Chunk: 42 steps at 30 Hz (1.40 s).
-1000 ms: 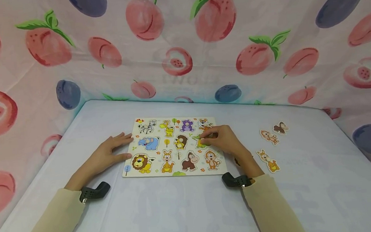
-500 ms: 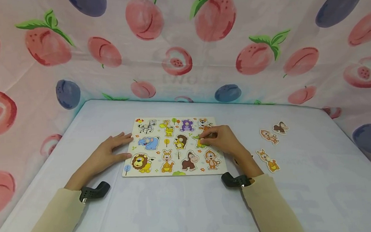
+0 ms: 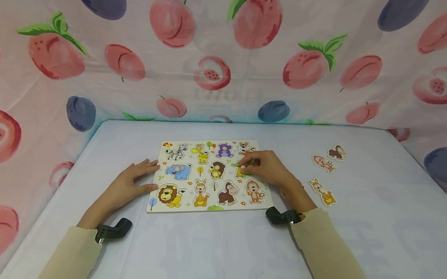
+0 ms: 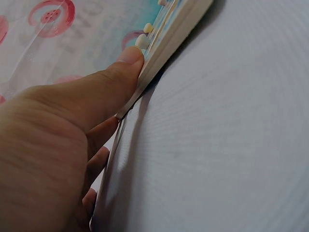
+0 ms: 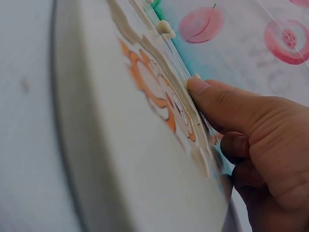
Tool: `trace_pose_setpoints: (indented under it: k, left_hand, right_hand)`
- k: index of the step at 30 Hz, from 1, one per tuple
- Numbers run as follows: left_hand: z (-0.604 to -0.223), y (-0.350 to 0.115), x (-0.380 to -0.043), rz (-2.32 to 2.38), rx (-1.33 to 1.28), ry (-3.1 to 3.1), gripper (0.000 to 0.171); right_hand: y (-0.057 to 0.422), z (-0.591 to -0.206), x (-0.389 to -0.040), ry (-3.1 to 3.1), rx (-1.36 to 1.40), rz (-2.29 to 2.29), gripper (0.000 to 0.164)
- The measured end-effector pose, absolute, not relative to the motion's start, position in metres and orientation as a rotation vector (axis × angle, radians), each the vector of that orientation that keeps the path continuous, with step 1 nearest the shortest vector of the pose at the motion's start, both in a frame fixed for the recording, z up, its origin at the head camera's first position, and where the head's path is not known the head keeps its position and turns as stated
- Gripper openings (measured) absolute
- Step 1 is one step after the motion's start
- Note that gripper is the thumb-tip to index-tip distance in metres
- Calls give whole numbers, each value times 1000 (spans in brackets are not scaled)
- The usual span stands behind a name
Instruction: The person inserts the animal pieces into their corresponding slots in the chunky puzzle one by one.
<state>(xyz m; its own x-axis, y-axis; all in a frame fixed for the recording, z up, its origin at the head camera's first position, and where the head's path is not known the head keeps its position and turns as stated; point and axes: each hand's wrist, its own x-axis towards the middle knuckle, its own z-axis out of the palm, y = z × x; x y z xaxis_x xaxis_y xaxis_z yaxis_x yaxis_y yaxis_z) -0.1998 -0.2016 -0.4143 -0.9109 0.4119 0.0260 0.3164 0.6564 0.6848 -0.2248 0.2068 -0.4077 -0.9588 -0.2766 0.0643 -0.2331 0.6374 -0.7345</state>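
Pinched between the thumb and forefinger of the right hand (image 3: 268, 166) is the crocodile piece (image 3: 239, 172), at the right end of the middle row of the puzzle board (image 3: 266, 203); its knob is hidden. The left hand (image 3: 127, 185) grips nothing: its fingers are extended, touching the board's left edge. Nearest are the beige sleeves (image 3: 61, 265) and black wrist devices (image 3: 115, 230), above white cloth (image 3: 200, 253). The board's closest row has lion, kangaroo, ape and monkey recesses. In the right wrist view the monkey recess (image 5: 157, 92) is unfilled, its print sunk below the rim; whether the lion is piece or print, I cannot tell. The next row carries the elephant piece (image 3: 178, 172) and hedgehog piece (image 3: 217, 170), both knobbed; the farthest shows zebra, giraffe, bear and tiger, the last partly covered by the hand. Right of the board lie a loose kangaroo piece (image 3: 322, 192), then the monkey piece (image 3: 324, 163), then the ape piece (image 3: 337, 152). Behind hangs a fruit-printed curtain (image 3: 208, 32).
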Motion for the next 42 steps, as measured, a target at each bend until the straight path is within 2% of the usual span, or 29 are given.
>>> trace_pose_setpoints:
  k: [18, 29, 35, 42]
  left_hand:
    - [-417, -205, -201, 1099, 623, 2749, 66]
    - [-416, -204, -202, 1080, 695, 2772, 65]
    - [-415, -204, -202, 1105, 713, 2767, 64]
    - [-416, -203, -202, 1109, 693, 2761, 64]
  right_hand:
    - [213, -401, -228, 2664, -604, -1134, 30]
    - [230, -383, -223, 2658, -586, -1213, 39]
    - [249, -372, -205, 2749, -527, -1207, 34]
    - [274, -377, -185, 2828, -464, -1226, 30]
